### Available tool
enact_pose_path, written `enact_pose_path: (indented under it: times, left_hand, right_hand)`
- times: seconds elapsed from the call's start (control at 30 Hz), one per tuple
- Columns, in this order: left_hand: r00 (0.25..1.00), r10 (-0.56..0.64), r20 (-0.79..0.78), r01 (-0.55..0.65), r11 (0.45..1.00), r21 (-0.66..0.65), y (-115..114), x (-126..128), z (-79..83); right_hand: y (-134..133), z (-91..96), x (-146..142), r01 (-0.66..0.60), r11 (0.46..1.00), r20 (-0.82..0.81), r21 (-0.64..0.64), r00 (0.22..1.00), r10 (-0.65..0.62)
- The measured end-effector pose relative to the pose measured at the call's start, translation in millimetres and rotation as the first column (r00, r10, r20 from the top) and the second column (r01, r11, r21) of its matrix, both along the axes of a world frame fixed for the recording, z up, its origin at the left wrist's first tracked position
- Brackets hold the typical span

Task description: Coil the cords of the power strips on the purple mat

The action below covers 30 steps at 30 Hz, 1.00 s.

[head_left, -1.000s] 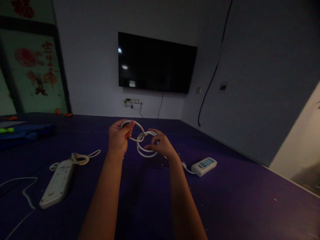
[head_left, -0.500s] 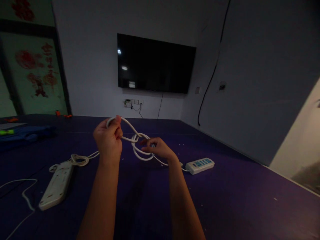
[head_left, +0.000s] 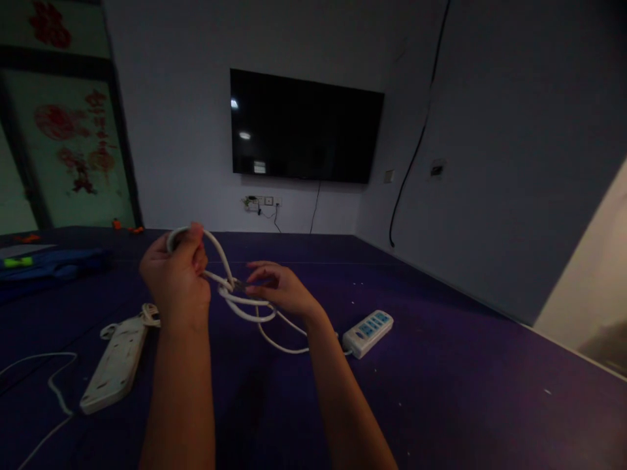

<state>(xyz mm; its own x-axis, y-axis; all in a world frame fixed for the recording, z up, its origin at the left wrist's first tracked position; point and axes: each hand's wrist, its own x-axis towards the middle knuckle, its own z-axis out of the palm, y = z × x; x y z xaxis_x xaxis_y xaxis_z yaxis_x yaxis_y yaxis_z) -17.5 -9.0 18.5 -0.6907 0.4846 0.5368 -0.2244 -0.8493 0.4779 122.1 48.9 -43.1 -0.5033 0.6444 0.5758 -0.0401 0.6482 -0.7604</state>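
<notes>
My left hand (head_left: pixel 175 281) is closed on a bend of a white power cord (head_left: pixel 255 314), held up above a dark purple floor (head_left: pixel 441 365). My right hand (head_left: pixel 279 290) pinches the same cord where its coils cross in a loose knot. From there the cord drops and trails to a white power strip with blue sockets (head_left: pixel 367 333) lying on the floor to the right of my right arm.
A second white power strip (head_left: pixel 115 362) with its bundled cord lies at the left, and a loose white cable (head_left: pixel 49 378) beside it. A blue object (head_left: pixel 53 261) lies at the far left. A dark TV (head_left: pixel 304 127) hangs on the far wall.
Both hands have moved left with the cord; the coils have loosened and stretched out. The blue-socket power strip has been dragged left along the floor.
</notes>
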Motion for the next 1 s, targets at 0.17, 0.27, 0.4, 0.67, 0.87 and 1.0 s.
enact_pose_path:
  times: [0.17, 0.27, 0.4, 0.67, 0.87, 1.0]
  left_hand:
    - [0.981, -0.066, -0.181, 0.059, 0.997, -0.042, 9, 22, -7.0]
    - [0.940, -0.127, -0.315, 0.082, 0.985, -0.153, 8, 28, -9.3]
    - [0.861, -0.226, -0.455, 0.115, 0.959, -0.259, 9, 26, -12.2]
    - [0.840, -0.225, -0.494, 0.110, 0.961, -0.252, 13, 28, -14.9]
    - [0.902, -0.046, -0.430, -0.022, 0.988, -0.151, 13, 24, -16.2]
    - [0.917, 0.059, -0.394, -0.116, 0.985, -0.124, 16, 14, -18.1]
  right_hand:
    - [-17, 13.8, -1, 0.063, 0.996, -0.071, 0.061, 0.996, -0.058]
    - [-26, 17.0, -6, 0.043, 0.995, 0.060, 0.089, 0.997, -0.048]
    - [-17, 6.3, -15, -0.076, 0.997, 0.123, -0.027, 0.989, 0.079]
    - [4, -11.7, -14, -0.135, 0.965, 0.205, -0.226, 0.961, 0.183]
    - [10, -23.1, -18, -0.167, 0.966, 0.173, -0.199, 0.964, 0.202]
    - [16, -36.0, -28, -0.211, 0.964, 0.129, -0.164, 0.964, 0.233]
